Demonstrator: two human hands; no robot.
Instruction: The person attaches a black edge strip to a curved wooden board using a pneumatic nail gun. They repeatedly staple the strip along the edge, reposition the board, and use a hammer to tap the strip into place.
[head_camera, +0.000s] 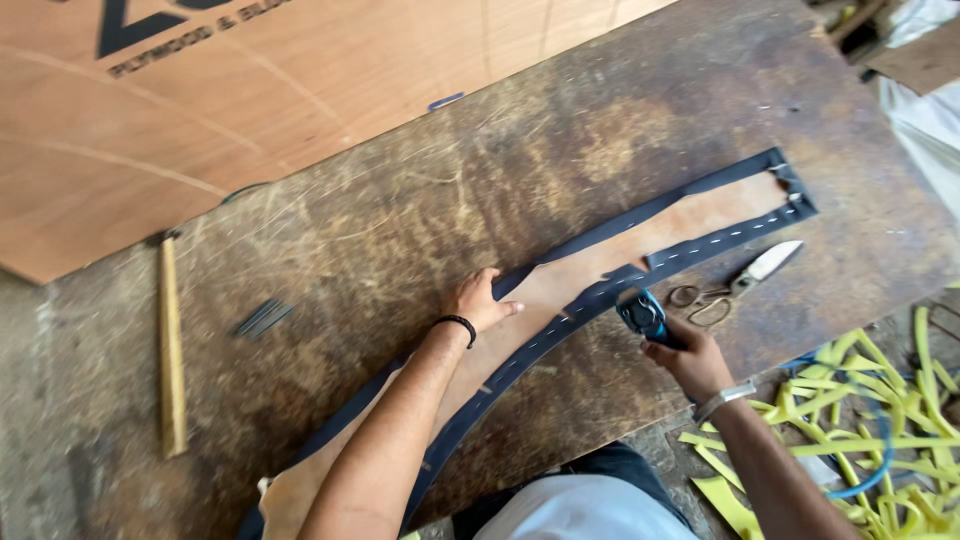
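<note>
Scratched and stained, the wooden table carries a long tan panel edged with dark stapled strip, running from its near edge toward the far right corner. Left hand presses flat and open on the panel. Right hand grips a blue staple gun against the strip. Scissors lie just beside it.

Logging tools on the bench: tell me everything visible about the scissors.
The scissors lie flat on the worn wooden workbench, near its right side, just below the far end of the dark-edged strip. The blades look like bright metal, closed and pointing up-right; the looped handles look brassy and point toward the right hand, which holds a blue tool close by. Neither hand touches them, and they look clear of the strip.
</note>
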